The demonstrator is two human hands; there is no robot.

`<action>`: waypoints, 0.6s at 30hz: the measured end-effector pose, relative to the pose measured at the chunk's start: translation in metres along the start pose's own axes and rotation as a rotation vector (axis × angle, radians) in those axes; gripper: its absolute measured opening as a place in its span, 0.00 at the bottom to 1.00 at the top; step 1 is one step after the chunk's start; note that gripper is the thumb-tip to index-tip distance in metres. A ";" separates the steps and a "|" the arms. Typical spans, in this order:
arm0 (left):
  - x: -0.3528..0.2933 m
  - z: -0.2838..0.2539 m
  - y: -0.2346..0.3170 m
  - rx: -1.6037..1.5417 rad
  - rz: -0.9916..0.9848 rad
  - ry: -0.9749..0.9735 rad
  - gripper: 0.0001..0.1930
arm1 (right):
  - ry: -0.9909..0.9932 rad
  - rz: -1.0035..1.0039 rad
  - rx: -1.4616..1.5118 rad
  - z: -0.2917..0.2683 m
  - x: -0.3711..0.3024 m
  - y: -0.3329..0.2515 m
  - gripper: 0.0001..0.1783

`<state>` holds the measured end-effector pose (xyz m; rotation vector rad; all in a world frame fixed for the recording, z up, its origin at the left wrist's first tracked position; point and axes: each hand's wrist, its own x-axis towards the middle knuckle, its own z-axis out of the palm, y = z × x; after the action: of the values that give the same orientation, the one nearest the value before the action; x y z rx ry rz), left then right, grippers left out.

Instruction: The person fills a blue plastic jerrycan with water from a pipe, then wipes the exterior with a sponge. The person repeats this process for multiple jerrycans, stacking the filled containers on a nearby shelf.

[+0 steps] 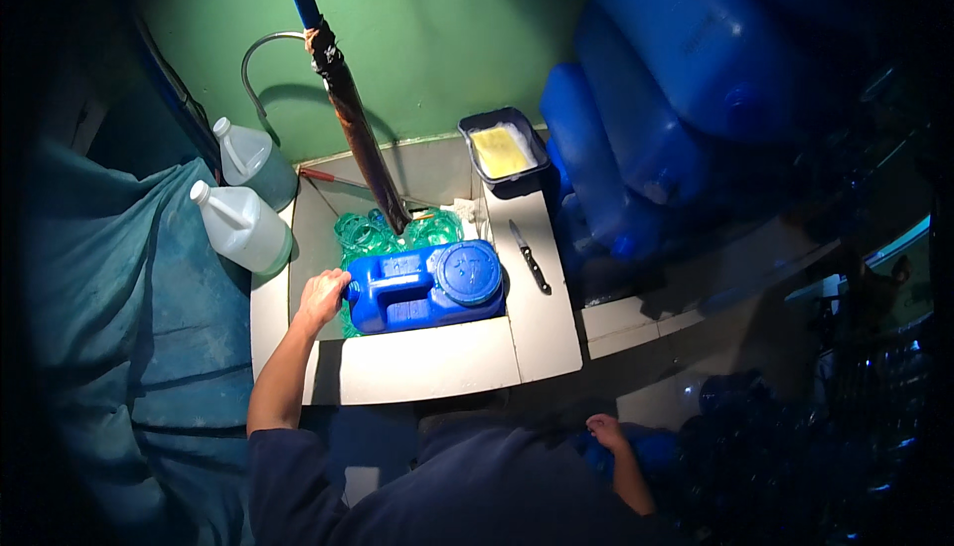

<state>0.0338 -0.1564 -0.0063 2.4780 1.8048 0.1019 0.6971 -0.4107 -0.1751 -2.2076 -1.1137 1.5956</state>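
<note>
A blue plastic water jug [402, 319] with a wide round lid lies on its side across the tiled sink [316, 233], with its built-in handle showing. My left hand [324, 296] is closed round the small capped spout at the jug's left end. Under and behind the jug, coils of clear green hose or plastic [363, 236] fill the basin. Low on the right, beside my body, my right hand [602, 431] has its fingers curled together. Dim blue containers lie near it, and whatever it may hold is hidden.
Two white jugs [243, 233] stand at the sink's left. A black-handled knife [532, 260] lies on the right ledge, below a dark tub [517, 183] with a yellow sponge. A wrapped pipe [356, 129] slants into the basin. Large blue containers [686, 39] are stacked at right.
</note>
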 end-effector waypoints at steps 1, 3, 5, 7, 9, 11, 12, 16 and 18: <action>0.001 -0.001 0.002 0.026 -0.014 -0.011 0.08 | -0.032 -0.043 -0.021 -0.005 -0.006 -0.021 0.12; 0.002 0.000 0.005 0.016 -0.046 -0.034 0.09 | -0.043 -0.273 -0.030 -0.014 -0.018 -0.076 0.14; 0.002 0.001 0.006 0.062 -0.090 -0.076 0.11 | 0.042 -0.511 -0.088 -0.018 -0.026 -0.141 0.15; 0.001 0.004 0.008 0.073 -0.140 -0.086 0.12 | 0.146 -0.698 -0.101 -0.010 -0.030 -0.208 0.15; -0.001 0.006 0.011 0.025 -0.158 -0.034 0.09 | 0.196 -0.876 -0.028 0.009 -0.024 -0.274 0.15; -0.003 0.007 0.016 -0.008 -0.238 -0.040 0.12 | 0.237 -1.062 -0.052 0.040 -0.015 -0.332 0.17; -0.005 0.009 0.019 -0.021 -0.275 -0.014 0.13 | 0.254 -1.173 -0.104 0.057 -0.007 -0.359 0.19; -0.010 0.014 0.018 -0.140 -0.283 0.037 0.11 | 0.431 -1.155 -0.491 0.131 0.024 -0.438 0.39; -0.013 0.017 0.006 -0.155 -0.291 0.055 0.10 | 0.487 -1.048 -0.658 0.151 0.033 -0.455 0.47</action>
<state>0.0367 -0.1712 -0.0230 2.1060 2.0705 0.2824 0.3612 -0.1106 -0.0074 -1.5575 -2.2438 0.2589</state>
